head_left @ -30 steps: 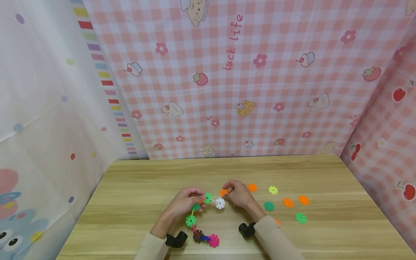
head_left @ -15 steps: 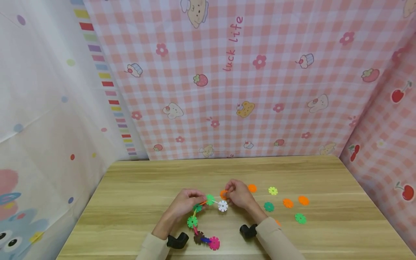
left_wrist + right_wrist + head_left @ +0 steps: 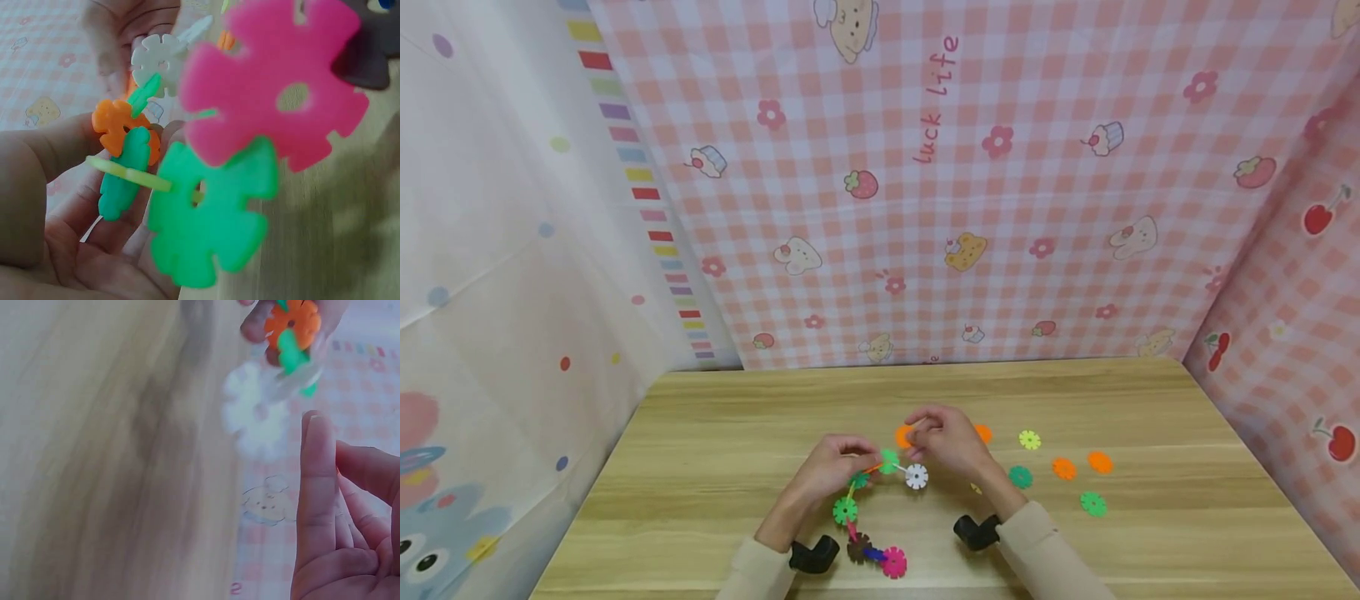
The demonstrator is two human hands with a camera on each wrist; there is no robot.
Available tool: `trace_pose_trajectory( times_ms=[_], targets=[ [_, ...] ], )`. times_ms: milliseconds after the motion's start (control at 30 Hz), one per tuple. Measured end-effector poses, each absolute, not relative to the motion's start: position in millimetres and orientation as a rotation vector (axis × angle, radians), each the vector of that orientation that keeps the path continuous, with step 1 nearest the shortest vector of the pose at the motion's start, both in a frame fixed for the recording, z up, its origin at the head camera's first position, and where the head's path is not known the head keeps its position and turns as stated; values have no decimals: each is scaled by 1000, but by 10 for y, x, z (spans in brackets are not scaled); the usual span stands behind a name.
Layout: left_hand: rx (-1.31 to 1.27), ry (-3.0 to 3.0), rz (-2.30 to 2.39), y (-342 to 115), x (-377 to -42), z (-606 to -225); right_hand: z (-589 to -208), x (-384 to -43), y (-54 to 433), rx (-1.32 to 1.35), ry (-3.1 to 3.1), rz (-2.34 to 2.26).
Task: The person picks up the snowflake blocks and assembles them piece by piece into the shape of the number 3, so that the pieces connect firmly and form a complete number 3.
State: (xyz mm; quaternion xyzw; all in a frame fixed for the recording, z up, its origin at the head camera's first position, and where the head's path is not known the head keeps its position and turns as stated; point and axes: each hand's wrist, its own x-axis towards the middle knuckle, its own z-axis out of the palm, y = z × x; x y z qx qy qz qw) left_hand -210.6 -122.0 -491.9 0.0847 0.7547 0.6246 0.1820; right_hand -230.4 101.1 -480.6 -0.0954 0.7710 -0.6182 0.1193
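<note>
My left hand (image 3: 826, 472) pinches an orange slotted snowflake disc (image 3: 113, 127) in a curved chain of linked plastic discs. Along the chain follow green discs (image 3: 845, 511), a brown disc (image 3: 859, 548), a blue disc seen edge-on and a pink disc (image 3: 894, 562) at the near end. At its other end, past a light green disc (image 3: 889, 461), hangs a white disc (image 3: 916, 477). My right hand (image 3: 953, 442) holds a separate orange disc (image 3: 904, 436) between thumb and fingers, just beyond the white one. In the right wrist view the fingers mostly hide this disc.
Loose discs lie on the wooden table (image 3: 700, 433) to the right: orange (image 3: 1063, 468), yellow (image 3: 1030, 439), dark green (image 3: 1020, 477) and light green (image 3: 1093, 504). A small yellow piece (image 3: 976, 488) shows beside the right forearm. A pink checked cloth (image 3: 880, 208) hangs behind.
My right hand has moved left and slightly away from me with its orange disc, closer to the chain. The chain in my left hand has shifted slightly right.
</note>
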Motion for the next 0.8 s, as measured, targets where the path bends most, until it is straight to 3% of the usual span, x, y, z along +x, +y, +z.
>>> trace_pose_trajectory(
  times_ms=[800],
  targets=[
    [376,2397,1612,-1047,-2086,-4819,-4562,-2173,903,-478,2448,-1609]
  ],
)
